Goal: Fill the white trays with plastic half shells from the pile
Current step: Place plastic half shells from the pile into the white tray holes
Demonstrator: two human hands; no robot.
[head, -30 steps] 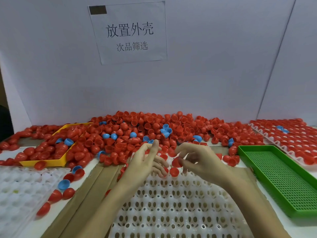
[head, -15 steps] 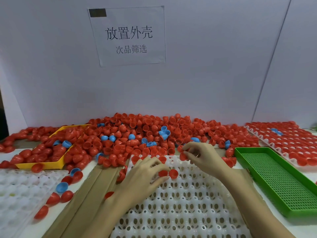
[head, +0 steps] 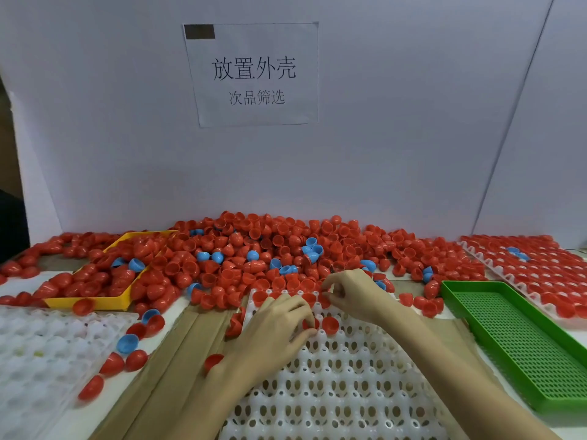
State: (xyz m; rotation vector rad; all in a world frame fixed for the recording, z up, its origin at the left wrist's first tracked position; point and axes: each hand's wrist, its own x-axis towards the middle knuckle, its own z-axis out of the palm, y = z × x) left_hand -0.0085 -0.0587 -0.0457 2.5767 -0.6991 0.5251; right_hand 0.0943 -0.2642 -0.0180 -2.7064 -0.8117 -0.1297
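White tray (head: 349,392) under both hands, left hand (head: 273,331) and right hand (head: 352,293) curled.

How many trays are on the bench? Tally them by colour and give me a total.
white trays: 3, one in the centre, one on the left, one on the right
yellow tray: 1
green tray: 1
Total: 5

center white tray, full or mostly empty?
Mostly empty. The center white tray shows bare sockets almost throughout; only some red shells sit along its far edge.
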